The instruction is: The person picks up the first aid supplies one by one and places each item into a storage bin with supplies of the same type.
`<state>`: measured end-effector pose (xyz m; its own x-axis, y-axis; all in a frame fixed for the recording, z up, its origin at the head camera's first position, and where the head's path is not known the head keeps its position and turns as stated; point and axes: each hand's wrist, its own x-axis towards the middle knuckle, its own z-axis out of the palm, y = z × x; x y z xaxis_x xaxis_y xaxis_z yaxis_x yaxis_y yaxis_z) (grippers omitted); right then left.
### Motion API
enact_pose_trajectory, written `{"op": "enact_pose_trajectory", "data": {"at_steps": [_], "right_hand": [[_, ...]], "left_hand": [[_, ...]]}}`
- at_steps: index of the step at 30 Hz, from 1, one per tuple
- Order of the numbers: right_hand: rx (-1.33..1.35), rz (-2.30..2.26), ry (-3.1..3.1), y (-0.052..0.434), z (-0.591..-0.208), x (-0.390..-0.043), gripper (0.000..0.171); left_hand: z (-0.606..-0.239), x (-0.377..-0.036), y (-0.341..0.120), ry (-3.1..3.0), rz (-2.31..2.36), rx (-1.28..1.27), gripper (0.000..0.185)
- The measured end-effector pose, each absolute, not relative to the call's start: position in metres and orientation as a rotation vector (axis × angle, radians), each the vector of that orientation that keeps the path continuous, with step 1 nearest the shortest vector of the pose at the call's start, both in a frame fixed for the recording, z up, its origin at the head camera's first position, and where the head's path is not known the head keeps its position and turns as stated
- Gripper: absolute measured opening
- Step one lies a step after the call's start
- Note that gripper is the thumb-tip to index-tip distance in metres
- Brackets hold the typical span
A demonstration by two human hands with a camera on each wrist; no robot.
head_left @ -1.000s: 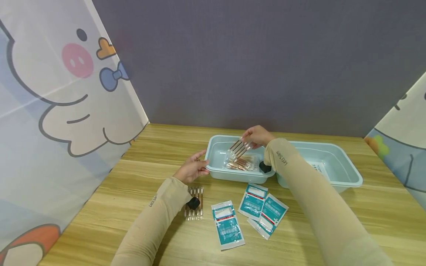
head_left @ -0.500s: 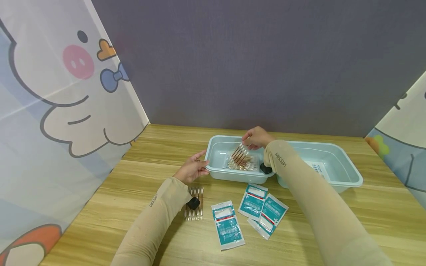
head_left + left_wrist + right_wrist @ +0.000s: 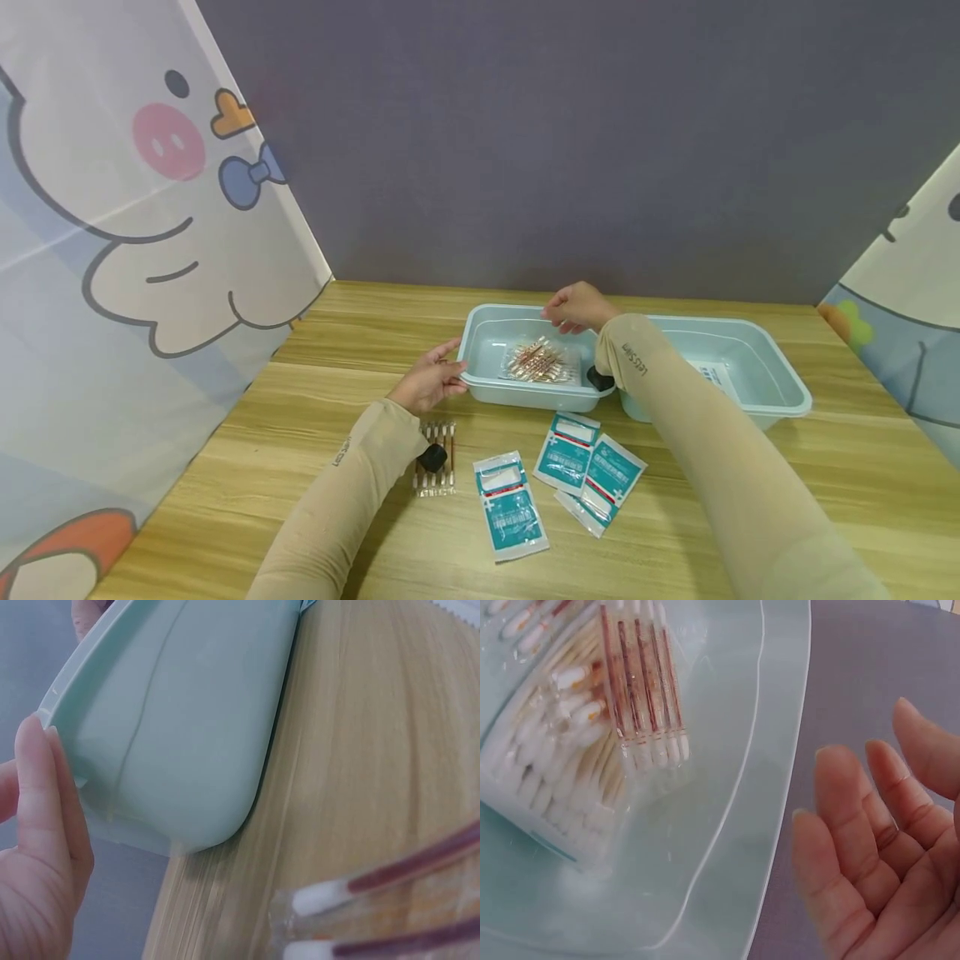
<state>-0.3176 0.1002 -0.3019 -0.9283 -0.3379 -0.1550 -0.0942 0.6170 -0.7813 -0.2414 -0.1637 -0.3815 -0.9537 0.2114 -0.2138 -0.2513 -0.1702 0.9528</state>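
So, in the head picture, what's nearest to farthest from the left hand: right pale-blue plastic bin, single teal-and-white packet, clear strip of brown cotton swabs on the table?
1. Swab strip, just below the left hand in view.
2. Single packet, below and right.
3. Right bin, farthest right.

"What sort of place was it?"

"A screened-off table corner, rather like a booth; whether it stood in a home, an office or a studio, I couldn't tell."

"What showed that?"

"A wood-grain tabletop (image 3: 262, 492) ran back to a plain dark-grey panel (image 3: 562, 142), and cartoon-printed sheets (image 3: 150, 296) walled it in on both sides."

"Anything on the table?"

"Pale-blue tubs (image 3: 540, 397), swab packets (image 3: 538, 363) and teal-and-white sachets (image 3: 512, 507), as on a worktop."
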Motion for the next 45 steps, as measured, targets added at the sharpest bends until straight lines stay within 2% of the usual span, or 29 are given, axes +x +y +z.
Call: {"op": "enact_pose_trajectory", "data": {"at_steps": [17, 30, 37, 45], "right_hand": [[-0.631, -1.075, 2.496, 0.073, -0.304, -0.3, 0.025], [-0.726, -1.035, 2.461, 0.055, -0.307, -0.278, 0.014], [-0.795, -0.992, 2.427, 0.047, -0.312, -0.268, 0.018], [-0.887, -0.942, 2.377, 0.038, -0.318, -0.253, 0.013]], "left_hand": [[-0.378, -0.242, -0.165, 1.78, 2.192, -0.07, 0.059], [-0.376, -0.24, -0.161, 1.792, 2.189, -0.073, 0.058], [-0.376, -0.243, -0.16, 1.789, 2.188, -0.056, 0.058], [-0.38, -0.242, -0.161, 1.785, 2.173, -0.056, 0.059]]}}
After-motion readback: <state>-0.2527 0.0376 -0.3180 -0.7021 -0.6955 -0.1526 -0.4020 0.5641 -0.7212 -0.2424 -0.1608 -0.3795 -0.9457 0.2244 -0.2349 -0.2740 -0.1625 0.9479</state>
